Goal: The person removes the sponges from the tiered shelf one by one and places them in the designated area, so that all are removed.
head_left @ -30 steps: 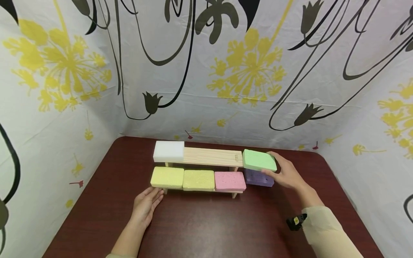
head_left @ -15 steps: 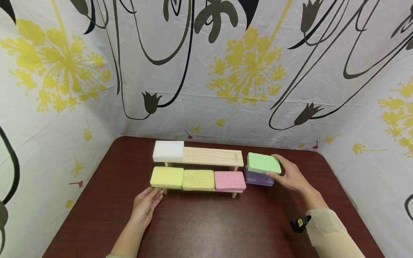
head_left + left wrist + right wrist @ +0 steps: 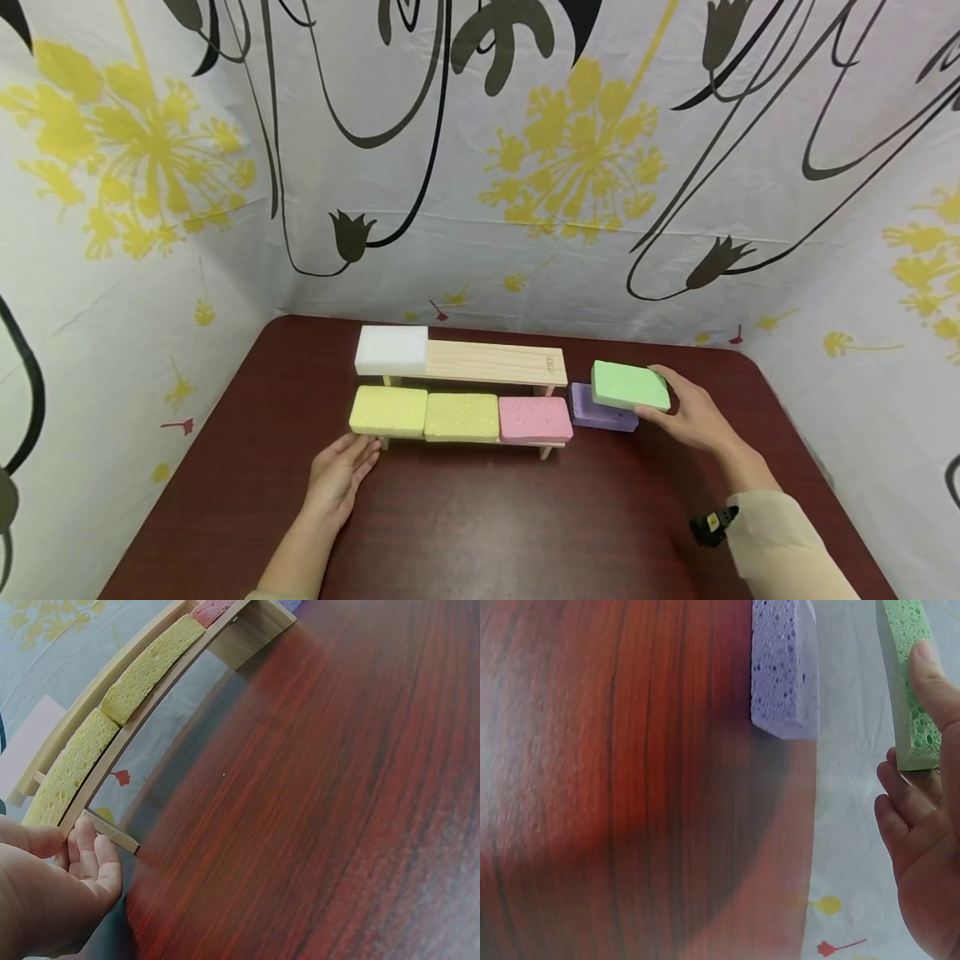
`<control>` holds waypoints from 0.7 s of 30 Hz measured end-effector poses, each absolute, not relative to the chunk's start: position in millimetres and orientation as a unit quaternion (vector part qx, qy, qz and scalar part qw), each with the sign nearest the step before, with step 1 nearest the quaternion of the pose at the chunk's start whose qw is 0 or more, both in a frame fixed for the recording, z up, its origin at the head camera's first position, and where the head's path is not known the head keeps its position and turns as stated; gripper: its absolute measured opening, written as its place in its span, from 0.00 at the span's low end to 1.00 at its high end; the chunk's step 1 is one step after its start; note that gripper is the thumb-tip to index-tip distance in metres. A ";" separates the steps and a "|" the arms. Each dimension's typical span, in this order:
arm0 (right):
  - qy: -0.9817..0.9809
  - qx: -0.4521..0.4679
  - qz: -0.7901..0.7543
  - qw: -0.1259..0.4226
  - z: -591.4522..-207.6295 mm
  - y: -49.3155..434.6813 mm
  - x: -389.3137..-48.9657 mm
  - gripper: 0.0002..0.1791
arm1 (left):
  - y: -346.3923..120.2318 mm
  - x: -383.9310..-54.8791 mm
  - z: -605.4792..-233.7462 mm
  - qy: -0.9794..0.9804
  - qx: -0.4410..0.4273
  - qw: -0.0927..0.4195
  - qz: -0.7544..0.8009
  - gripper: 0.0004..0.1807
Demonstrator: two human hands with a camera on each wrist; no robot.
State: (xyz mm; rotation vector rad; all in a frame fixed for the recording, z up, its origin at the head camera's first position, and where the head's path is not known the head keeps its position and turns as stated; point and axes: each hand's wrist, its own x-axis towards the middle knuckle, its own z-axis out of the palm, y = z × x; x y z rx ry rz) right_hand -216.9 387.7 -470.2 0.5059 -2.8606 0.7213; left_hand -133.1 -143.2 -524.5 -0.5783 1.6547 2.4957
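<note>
My right hand (image 3: 692,417) grips a light green sponge (image 3: 628,386) by its right end, thumb on the near edge. The green sponge is above a purple sponge (image 3: 588,410), overlapping it in the head view; the right wrist view shows the purple sponge (image 3: 780,671) apart from it, on the table. My left hand (image 3: 337,477) pinches the left end of the front wooden stand (image 3: 142,724), thumb above and fingers curled below. On that stand sit two yellow sponges (image 3: 389,412) and a pink sponge (image 3: 535,419) in a row.
Behind is a second wooden stand (image 3: 491,362) with a white sponge block (image 3: 392,351) on its left end. Both stands are on a dark red table (image 3: 480,517). A patterned curtain (image 3: 450,192) encloses the table's back and sides.
My right hand has moved the green sponge right and a little nearer, away from the back stand's right end, baring more of the purple sponge. The left hand stays put.
</note>
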 end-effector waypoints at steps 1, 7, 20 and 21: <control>-0.953 0.168 0.240 0.074 -470.6 389.2 -216.7 0.41 | -143.5 -133.3 -524.4 0.542 -0.189 0.046 0.817 0.26; -0.955 0.167 0.236 0.075 -473.1 397.9 -216.1 0.41 | -143.8 -133.0 -523.7 0.542 -0.188 0.046 0.818 0.27; -0.960 0.154 0.229 0.052 -477.9 424.2 -214.8 0.44 | -142.9 -131.9 -524.4 0.548 -0.189 0.043 0.814 0.27; -0.961 0.150 0.227 0.049 -478.1 426.7 -214.8 0.44 | -143.0 -132.0 -524.5 0.548 -0.189 0.044 0.813 0.27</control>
